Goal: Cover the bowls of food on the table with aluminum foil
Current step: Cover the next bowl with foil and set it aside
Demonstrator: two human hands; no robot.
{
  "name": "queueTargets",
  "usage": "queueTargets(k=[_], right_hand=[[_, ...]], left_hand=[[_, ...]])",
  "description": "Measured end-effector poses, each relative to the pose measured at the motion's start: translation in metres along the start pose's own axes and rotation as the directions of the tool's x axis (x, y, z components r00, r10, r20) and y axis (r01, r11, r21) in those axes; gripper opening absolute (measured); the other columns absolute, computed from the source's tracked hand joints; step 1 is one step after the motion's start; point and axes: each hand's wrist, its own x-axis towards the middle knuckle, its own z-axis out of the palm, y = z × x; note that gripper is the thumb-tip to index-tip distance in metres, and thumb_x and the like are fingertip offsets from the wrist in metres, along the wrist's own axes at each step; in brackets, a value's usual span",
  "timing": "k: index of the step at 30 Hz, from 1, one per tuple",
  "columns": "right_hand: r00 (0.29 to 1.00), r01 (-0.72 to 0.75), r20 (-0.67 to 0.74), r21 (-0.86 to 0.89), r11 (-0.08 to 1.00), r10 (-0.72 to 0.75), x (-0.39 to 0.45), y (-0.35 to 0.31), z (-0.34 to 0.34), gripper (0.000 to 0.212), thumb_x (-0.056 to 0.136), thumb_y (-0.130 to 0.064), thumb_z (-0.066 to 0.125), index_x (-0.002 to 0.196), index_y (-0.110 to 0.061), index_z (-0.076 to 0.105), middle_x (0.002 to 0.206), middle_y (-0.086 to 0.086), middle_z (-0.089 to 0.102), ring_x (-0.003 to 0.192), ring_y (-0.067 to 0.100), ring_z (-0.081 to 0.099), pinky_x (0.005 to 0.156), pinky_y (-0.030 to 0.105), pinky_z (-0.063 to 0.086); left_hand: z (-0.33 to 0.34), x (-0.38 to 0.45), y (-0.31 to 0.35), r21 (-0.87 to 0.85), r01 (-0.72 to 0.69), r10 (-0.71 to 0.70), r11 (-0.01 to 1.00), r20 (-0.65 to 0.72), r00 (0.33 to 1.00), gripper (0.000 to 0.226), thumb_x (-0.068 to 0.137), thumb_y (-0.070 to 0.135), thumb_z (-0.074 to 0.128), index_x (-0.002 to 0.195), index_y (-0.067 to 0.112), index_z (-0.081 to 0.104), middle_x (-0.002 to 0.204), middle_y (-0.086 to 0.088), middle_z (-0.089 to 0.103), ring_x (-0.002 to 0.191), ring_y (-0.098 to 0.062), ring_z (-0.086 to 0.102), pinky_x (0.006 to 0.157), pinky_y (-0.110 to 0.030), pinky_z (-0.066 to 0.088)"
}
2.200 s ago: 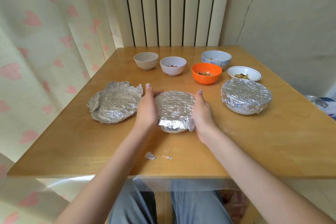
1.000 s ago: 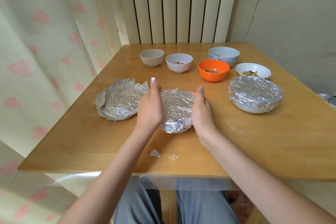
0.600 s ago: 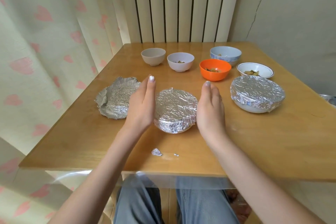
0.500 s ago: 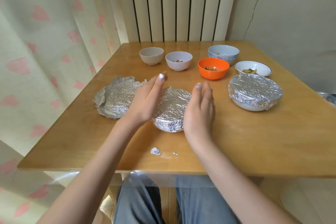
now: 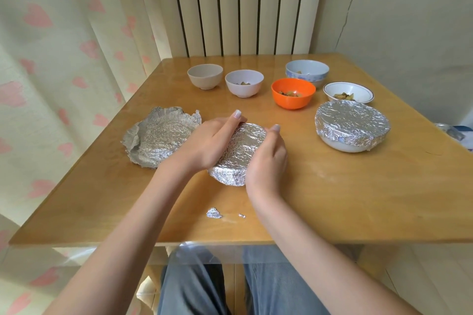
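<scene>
Both hands are back on the foil-wrapped bowl (image 5: 240,151) — left hand (image 5: 210,143) and right hand (image 5: 266,161), fingers curled, pressing its foil edges snug; four bowls beyond the fingertips await covering.

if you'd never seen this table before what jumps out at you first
Two hands, the left hand and right hand, cup a foil-wrapped bowl at the table's middle. A second foil-covered bowl sits to the right, and a crumpled foil sheet lies to the left. Behind them the bright orange bowl stands out among paler uncovered bowls.
</scene>
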Motion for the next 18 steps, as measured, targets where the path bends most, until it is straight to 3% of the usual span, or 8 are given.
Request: queueTargets(k=[3, 5, 9, 11, 13, 15, 17, 18], right_hand=[[1.0, -0.016, -0.009, -0.019, 1.0, 0.015, 0.0, 0.002, 0.004, 0.054, 0.092, -0.052, 0.028, 0.089, -0.011, 0.063, 0.088, 0.005, 0.068, 0.089, 0.028, 0.06, 0.081, 0.039, 0.047], [0.999, -0.032, -0.005, -0.034, 0.999, 0.032, 0.002, 0.002, 0.002, 0.058, 0.092, -0.053, 0.027, 0.088, -0.009, 0.065, 0.09, 0.008, 0.069, 0.089, 0.03, 0.06, 0.081, 0.04, 0.047], [0.993, -0.045, 0.107, -0.133, 0.99, 0.06, 0.008, -0.007, -0.01, 0.053, 0.101, -0.045, 0.025, 0.073, -0.015, 0.057, 0.073, -0.002, 0.06, 0.077, 0.023, 0.052, 0.07, 0.031, 0.035], [0.979, -0.067, 0.182, -0.155, 0.986, 0.095, 0.009, -0.01, -0.014, 0.053, 0.1, -0.05, 0.023, 0.074, -0.019, 0.057, 0.074, -0.007, 0.059, 0.078, 0.018, 0.052, 0.076, 0.031, 0.038], [0.975, -0.112, 0.18, -0.097, 0.989, 0.128, 0.012, -0.006, -0.019, 0.055, 0.099, -0.053, 0.022, 0.104, -0.019, 0.065, 0.104, -0.002, 0.066, 0.102, 0.021, 0.058, 0.093, 0.032, 0.041], [0.992, -0.106, 0.069, -0.001, 0.994, 0.106, 0.01, -0.001, -0.022, 0.056, 0.1, -0.051, 0.024, 0.136, -0.017, 0.05, 0.138, -0.001, 0.052, 0.129, 0.017, 0.045, 0.109, 0.033, 0.032], [0.999, -0.048, -0.004, 0.035, 0.998, 0.048, 0.003, 0.002, -0.021, 0.059, 0.097, -0.053, 0.024, 0.144, -0.02, 0.039, 0.148, -0.004, 0.04, 0.137, 0.013, 0.034, 0.115, 0.036, 0.024], [0.999, -0.032, -0.007, 0.042, 0.999, 0.032, -0.002, 0.004, -0.017, 0.061, 0.095, -0.055, 0.024, 0.145, -0.022, 0.037, 0.15, -0.005, 0.038, 0.138, 0.013, 0.033, 0.115, 0.036, 0.023]], left_hand=[[0.001, 0.001, 0.002, 0.048, -0.008, 0.008, 0.999, -0.005, 1.0, 0.054, 0.106, 0.043, 0.018, 0.13, 0.018, 0.061, 0.136, 0.004, 0.057, 0.118, -0.003, 0.044, 0.087, -0.003, 0.026], [0.003, 0.0, 0.003, 0.05, -0.017, 0.018, 0.999, -0.015, 1.0, 0.055, 0.106, 0.04, 0.019, 0.127, 0.014, 0.062, 0.132, 0.002, 0.059, 0.114, -0.003, 0.045, 0.086, -0.008, 0.029], [0.005, -0.004, 0.006, 0.045, -0.023, 0.027, 0.999, -0.074, 0.997, 0.058, 0.107, 0.038, 0.017, 0.116, 0.004, 0.064, 0.122, -0.009, 0.064, 0.113, -0.02, 0.053, 0.089, -0.025, 0.034], [0.004, -0.006, 0.007, -0.006, 0.017, -0.018, 1.0, -0.074, 0.997, 0.059, 0.106, 0.041, 0.017, 0.126, 0.008, 0.062, 0.134, -0.005, 0.06, 0.124, -0.016, 0.05, 0.092, -0.019, 0.032], [0.001, -0.009, 0.006, -0.127, 0.058, -0.066, 0.99, -0.064, 0.996, 0.059, 0.105, 0.044, 0.017, 0.138, 0.012, 0.054, 0.142, 0.001, 0.053, 0.125, -0.007, 0.048, 0.091, -0.006, 0.031], [-0.006, -0.011, 0.004, -0.196, 0.051, -0.079, 0.979, -0.137, 0.987, 0.058, 0.105, 0.043, 0.017, 0.141, 0.013, 0.051, 0.143, 0.003, 0.051, 0.118, 0.0, 0.046, 0.082, 0.007, 0.027], [-0.01, -0.011, 0.001, -0.212, 0.018, -0.063, 0.977, -0.21, 0.976, 0.058, 0.105, 0.047, 0.016, 0.138, 0.017, 0.055, 0.141, 0.006, 0.052, 0.121, 0.003, 0.042, 0.088, 0.007, 0.023], [-0.01, -0.01, 0.0, -0.257, 0.012, -0.063, 0.966, -0.189, 0.98, 0.061, 0.103, 0.053, 0.016, 0.135, 0.021, 0.057, 0.14, 0.008, 0.054, 0.124, 0.003, 0.042, 0.099, 0.0, 0.024]])
